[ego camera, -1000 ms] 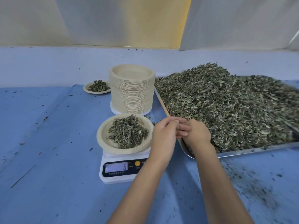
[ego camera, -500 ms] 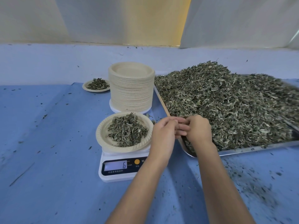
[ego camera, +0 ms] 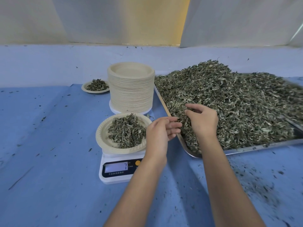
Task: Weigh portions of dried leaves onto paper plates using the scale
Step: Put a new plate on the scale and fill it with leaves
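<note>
A white digital scale (ego camera: 118, 171) reads 7 and carries a paper plate (ego camera: 101, 136) with a heap of dried leaves (ego camera: 127, 131). To its right a metal tray (ego camera: 262, 145) holds a big pile of dried leaves (ego camera: 237, 102). My right hand (ego camera: 201, 118) rests on the pile's near left part, with its fingers curled into the leaves and pinching some. My left hand (ego camera: 159, 135) hovers between the plate and the tray's edge. Its fingers are loosely curled toward the right hand, and I see no leaves in them.
A tall stack of paper plates (ego camera: 131, 89) stands just behind the scale. A small filled plate (ego camera: 95, 86) sits at the back left. Blue cloth covers the table, with leaf crumbs scattered at the right front. A pale wall rises behind.
My hands, which touched at the tray's corner, have parted. The right hand moved up onto the pile. The scale reading went from 6 to 7.
</note>
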`<state>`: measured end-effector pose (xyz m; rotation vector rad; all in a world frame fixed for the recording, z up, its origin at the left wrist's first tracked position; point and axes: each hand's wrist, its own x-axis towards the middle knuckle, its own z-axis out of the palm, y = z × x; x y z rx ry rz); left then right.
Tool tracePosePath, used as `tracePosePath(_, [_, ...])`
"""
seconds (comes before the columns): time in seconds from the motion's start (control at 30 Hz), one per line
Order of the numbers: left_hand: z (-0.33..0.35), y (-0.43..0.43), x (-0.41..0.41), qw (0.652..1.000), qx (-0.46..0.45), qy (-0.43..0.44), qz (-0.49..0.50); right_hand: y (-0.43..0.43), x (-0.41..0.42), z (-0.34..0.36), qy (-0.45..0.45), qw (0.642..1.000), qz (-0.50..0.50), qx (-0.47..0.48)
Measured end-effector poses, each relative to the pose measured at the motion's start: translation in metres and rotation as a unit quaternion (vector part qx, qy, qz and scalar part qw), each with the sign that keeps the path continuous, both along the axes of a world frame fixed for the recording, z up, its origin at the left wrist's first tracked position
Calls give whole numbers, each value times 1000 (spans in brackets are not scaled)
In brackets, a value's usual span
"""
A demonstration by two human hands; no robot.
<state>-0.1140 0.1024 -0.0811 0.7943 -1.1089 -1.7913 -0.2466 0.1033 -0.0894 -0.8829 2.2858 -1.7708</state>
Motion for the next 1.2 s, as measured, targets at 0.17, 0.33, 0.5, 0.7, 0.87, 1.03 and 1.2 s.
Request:
tracePosePath(0.17, [1, -1, 3, 1000, 26, 8, 8, 1, 0, -3, 19, 999, 0, 35])
tracePosePath(0.33, [2, 0, 2, 999, 32, 12, -1, 0, 2, -6, 66, 995, 10, 79])
tracePosePath(0.5, [1, -1, 1, 999, 39, 10, -6, 1, 2, -9, 55, 996, 20, 68])
tracePosePath(0.7, [0, -1, 1, 999, 41, 1, -7, 1, 1, -9, 58, 995, -10, 78])
tracePosePath(0.87, [1, -2, 1, 999, 45, -3, -5, 2, 4, -9, 67, 992, -13, 110])
tracePosePath(1.03, [1, -1, 2, 999, 47, -4, -5, 2, 8, -7, 62, 994, -20, 88])
tracePosePath(1.2, [3, -2, 5, 999, 53, 0, 3, 1, 11, -4, 63, 998, -17, -8])
